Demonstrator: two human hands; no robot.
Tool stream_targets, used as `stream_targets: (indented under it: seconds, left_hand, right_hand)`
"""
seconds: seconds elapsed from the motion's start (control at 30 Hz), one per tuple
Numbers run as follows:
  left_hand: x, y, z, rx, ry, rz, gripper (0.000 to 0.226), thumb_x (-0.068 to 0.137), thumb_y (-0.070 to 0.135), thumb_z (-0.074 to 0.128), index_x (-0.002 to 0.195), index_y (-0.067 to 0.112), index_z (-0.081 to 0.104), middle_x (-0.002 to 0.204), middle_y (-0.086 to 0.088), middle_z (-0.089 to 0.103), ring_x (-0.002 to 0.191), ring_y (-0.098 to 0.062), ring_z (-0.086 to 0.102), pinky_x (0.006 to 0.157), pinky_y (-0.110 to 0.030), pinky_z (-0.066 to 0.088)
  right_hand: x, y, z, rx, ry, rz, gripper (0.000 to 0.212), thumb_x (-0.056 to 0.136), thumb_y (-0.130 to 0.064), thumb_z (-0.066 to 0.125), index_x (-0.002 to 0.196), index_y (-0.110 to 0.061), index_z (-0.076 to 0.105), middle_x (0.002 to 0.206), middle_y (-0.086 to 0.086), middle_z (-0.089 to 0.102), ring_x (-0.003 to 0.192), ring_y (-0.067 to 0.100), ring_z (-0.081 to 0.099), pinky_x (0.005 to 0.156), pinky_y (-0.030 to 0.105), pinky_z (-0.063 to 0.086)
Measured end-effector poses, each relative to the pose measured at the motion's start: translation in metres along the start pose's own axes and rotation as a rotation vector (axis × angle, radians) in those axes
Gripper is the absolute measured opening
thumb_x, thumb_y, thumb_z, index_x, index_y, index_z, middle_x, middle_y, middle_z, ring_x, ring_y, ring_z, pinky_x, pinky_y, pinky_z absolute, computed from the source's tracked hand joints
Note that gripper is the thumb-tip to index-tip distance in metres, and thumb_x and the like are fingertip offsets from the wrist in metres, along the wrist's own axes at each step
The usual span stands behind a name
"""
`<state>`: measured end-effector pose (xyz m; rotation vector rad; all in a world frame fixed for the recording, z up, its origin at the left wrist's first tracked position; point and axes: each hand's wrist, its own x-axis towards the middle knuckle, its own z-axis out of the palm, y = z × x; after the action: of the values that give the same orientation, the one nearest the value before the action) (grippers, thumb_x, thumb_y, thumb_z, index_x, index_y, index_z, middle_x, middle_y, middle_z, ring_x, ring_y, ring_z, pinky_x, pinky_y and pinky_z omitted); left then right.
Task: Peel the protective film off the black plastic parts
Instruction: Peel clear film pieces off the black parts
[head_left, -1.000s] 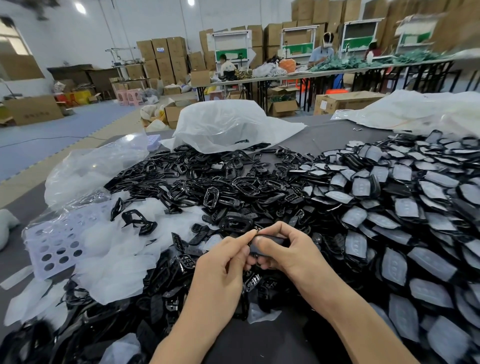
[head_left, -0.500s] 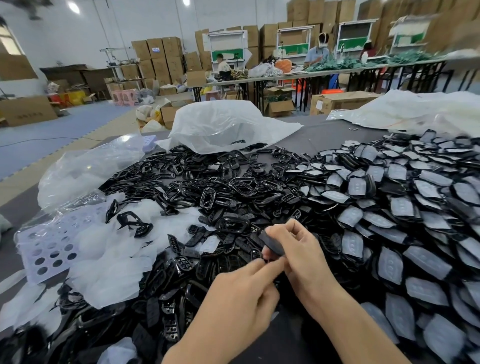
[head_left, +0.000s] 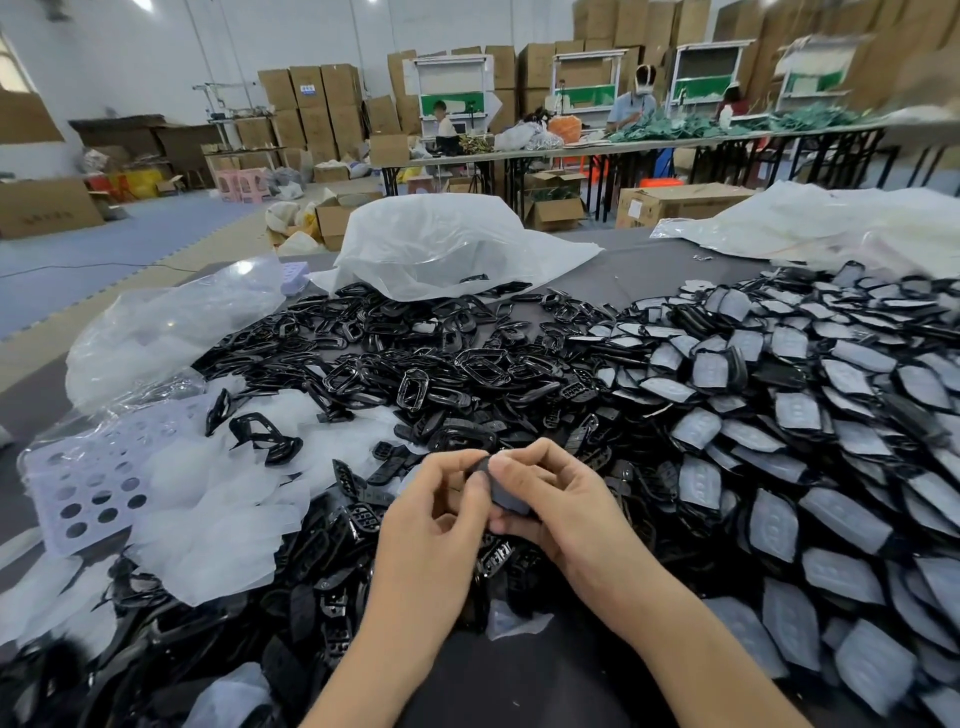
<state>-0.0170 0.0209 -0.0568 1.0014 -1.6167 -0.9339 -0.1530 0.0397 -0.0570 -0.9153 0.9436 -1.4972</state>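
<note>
A: At the near middle of the table (head_left: 649, 270), why do both hands close on one piece?

B: The right hand (head_left: 566, 512) curls its fingers round the black part (head_left: 506, 493) to steady it. The left hand (head_left: 431, 519) pinches thumb and forefinger at its top edge, likely to catch the film's corner. Whether the film has lifted, I cannot tell.

A: And the heaps?

B: Sorted by stage, I judge. Film-covered parts (head_left: 779, 441) lie at three o'clock, near the right hand. Bare glossy parts (head_left: 415, 374) are at twelve, and cast-off film (head_left: 208, 509) is at nine, beside a perforated tray (head_left: 78, 493).

A: The room?

B: The surface is dark grey, with a white bag (head_left: 441, 244) beyond the heaps. Farther off are stacked cardboard boxes (head_left: 311, 98) and long benches (head_left: 623, 148) with workers (head_left: 631, 106).
</note>
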Motion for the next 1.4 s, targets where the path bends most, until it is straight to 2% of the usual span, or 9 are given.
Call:
stream_targets:
  seconds: [0.17,0.3,0.43,0.6,0.77,0.83,0.97,1.2,1.4]
  left_hand:
    - [0.007,-0.005,-0.008,0.027,0.093,-0.023,0.018,0.096,0.016,0.06,0.087,0.03,0.067,0.067,0.003,0.064,0.057,-0.005,0.056,0.055,-0.013,0.044]
    - [0.004,-0.005,-0.008,0.052,0.05,-0.001,0.019,0.097,0.026,0.058,0.096,0.042,0.067,0.08,0.01,0.07,0.068,-0.012,0.063,0.063,-0.021,0.051]
    - [-0.002,-0.006,-0.007,0.219,-0.032,0.153,0.021,0.098,0.031,0.055,0.115,0.041,0.059,0.092,0.019,0.065,0.075,-0.006,0.061,0.063,-0.008,0.044]
    - [-0.009,-0.012,-0.005,0.587,-0.259,0.358,0.04,0.099,0.055,0.038,0.136,0.041,0.043,0.12,0.03,0.044,0.117,0.001,0.046,0.098,-0.016,0.039]
    - [-0.012,-0.023,0.003,0.868,-0.452,0.319,0.074,0.085,0.076,0.022,0.149,0.049,-0.003,0.157,0.018,0.002,0.143,-0.006,0.008,0.118,-0.025,0.011]
    - [-0.009,-0.023,0.004,0.993,-0.428,0.325,0.071,0.089,0.07,0.032,0.153,0.044,0.016,0.16,0.007,0.018,0.145,-0.016,0.022,0.118,-0.032,0.021]
    - [0.005,-0.029,-0.003,1.024,-0.219,0.38,0.036,0.08,0.044,0.077,0.112,0.03,0.07,0.112,0.007,0.067,0.099,-0.021,0.067,0.081,-0.037,0.055]
    - [0.01,-0.022,-0.013,0.915,-0.037,0.287,0.018,0.086,0.042,0.07,0.096,0.027,0.068,0.087,0.013,0.071,0.079,-0.012,0.069,0.067,-0.028,0.053]
    - [0.006,-0.015,-0.021,0.782,0.057,0.198,0.042,0.095,0.055,0.031,0.104,0.028,0.063,0.07,0.003,0.069,0.067,-0.025,0.068,0.057,-0.036,0.051]
  right_hand:
    - [-0.001,-0.001,-0.006,-0.391,-0.027,-0.106,0.025,0.098,-0.015,0.065,0.102,-0.037,0.075,0.085,0.004,0.075,0.07,0.021,0.074,0.066,0.027,0.059]
    - [-0.001,-0.006,-0.012,-0.413,-0.054,-0.061,0.025,0.102,-0.01,0.057,0.114,-0.027,0.072,0.08,0.009,0.077,0.062,0.016,0.07,0.061,0.025,0.057]
    - [0.002,-0.028,-0.038,-0.32,0.334,-0.267,0.031,0.1,-0.016,0.058,0.129,-0.028,0.063,0.087,0.004,0.078,0.071,0.015,0.073,0.065,0.021,0.058]
    - [-0.002,-0.047,-0.075,-0.223,0.805,-0.448,0.082,0.097,-0.049,0.055,0.16,-0.035,0.004,0.097,0.0,0.077,0.075,0.015,0.075,0.072,0.028,0.061]
    - [0.001,-0.024,-0.053,-0.58,0.615,-0.413,0.061,0.101,-0.05,0.047,0.155,-0.041,0.022,0.094,-0.014,0.073,0.078,0.004,0.072,0.071,0.02,0.057]
    - [0.002,-0.013,-0.041,-0.805,0.482,-0.41,0.051,0.103,-0.043,0.049,0.152,-0.038,0.035,0.094,-0.016,0.071,0.087,-0.004,0.066,0.075,0.01,0.051]
    - [0.003,0.009,-0.029,-1.254,0.231,-0.351,0.05,0.104,-0.035,0.049,0.152,-0.032,0.039,0.138,-0.012,0.056,0.127,0.005,0.047,0.107,0.015,0.032]
    - [0.008,0.019,-0.023,-1.498,0.178,-0.282,0.04,0.105,-0.047,0.037,0.141,-0.037,0.05,0.135,-0.016,0.057,0.126,0.011,0.047,0.107,0.028,0.032]
    - [0.049,0.014,0.003,-1.545,0.188,-0.197,0.051,0.103,-0.05,0.04,0.149,-0.026,0.042,0.142,-0.002,0.049,0.128,0.023,0.044,0.106,0.039,0.035]
